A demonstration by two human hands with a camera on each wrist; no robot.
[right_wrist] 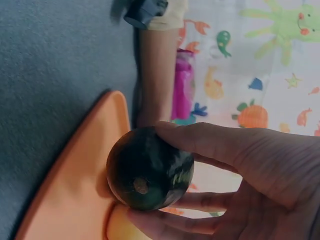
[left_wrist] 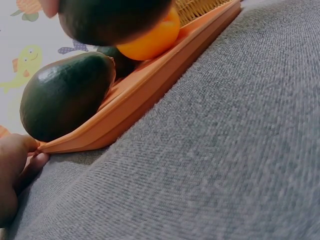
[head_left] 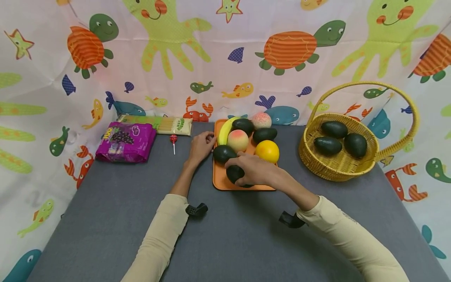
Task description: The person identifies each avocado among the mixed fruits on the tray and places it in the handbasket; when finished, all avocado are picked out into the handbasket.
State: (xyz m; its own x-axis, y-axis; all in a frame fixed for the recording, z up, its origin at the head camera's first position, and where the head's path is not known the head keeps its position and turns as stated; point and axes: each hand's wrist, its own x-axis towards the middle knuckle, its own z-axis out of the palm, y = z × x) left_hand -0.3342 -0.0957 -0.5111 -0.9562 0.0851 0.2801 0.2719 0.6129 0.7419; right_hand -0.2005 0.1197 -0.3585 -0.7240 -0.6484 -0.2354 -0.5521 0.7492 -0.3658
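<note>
My right hand (head_left: 251, 168) grips a dark green avocado (right_wrist: 150, 170) between thumb and fingers, just above the front of the orange tray (head_left: 262, 188). At the tray's left side, my left hand (head_left: 202, 147) pinches the rim between thumb and finger, as the left wrist view shows. Near those fingers lies another avocado (left_wrist: 67, 95). Two more avocados, one a dark avocado (head_left: 264, 135) at the right, sit farther back on the tray. With them are a banana (head_left: 224, 131), a peach (head_left: 237, 140), a speckled pinkish fruit (head_left: 262, 120) and an orange (head_left: 267, 151).
A yellow wicker basket (head_left: 318, 168) with a tall handle stands at the right, holding three avocados. At the back left lie a purple package (head_left: 125, 143), a pack of noodles (head_left: 172, 125) and a red lollipop (head_left: 173, 139). A patterned cloth (head_left: 225, 70) hangs behind the grey table (head_left: 225, 235).
</note>
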